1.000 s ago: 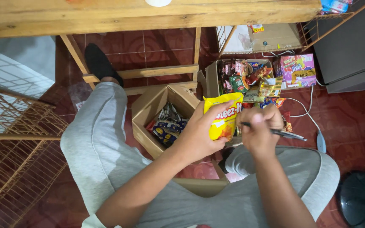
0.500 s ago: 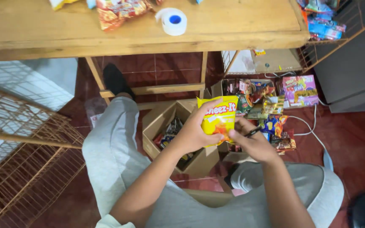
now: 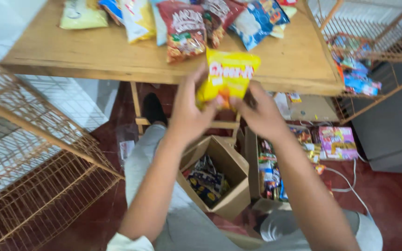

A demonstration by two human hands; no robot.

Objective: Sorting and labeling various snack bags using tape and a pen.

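Note:
Both of my hands hold up a yellow snack bag (image 3: pixel 229 74) at the front edge of a wooden table (image 3: pixel 94 56). My left hand (image 3: pixel 189 111) grips its lower left side. My right hand (image 3: pixel 259 111) pinches its lower right corner. Several snack bags, among them a red one (image 3: pixel 182 30) and a blue one (image 3: pixel 257 18), lie on the table just behind the yellow bag. Below my arms an open cardboard box (image 3: pixel 231 186) with dark snack packets stands on the red floor between my grey-trousered legs.
A wire rack (image 3: pixel 33 153) leans at the left. Another wire rack (image 3: pixel 364 56) with packets stands at the right, above a dark cabinet (image 3: pixel 391 125). A second box (image 3: pixel 268 172) of snacks, a pink package (image 3: pixel 336 139) and a white cable (image 3: pixel 350 181) lie on the floor.
Both hands have lifted the yellow bag from above the box up to the table's edge. The view has tilted up, and the tabletop's snack bags now show. The pen is no longer seen.

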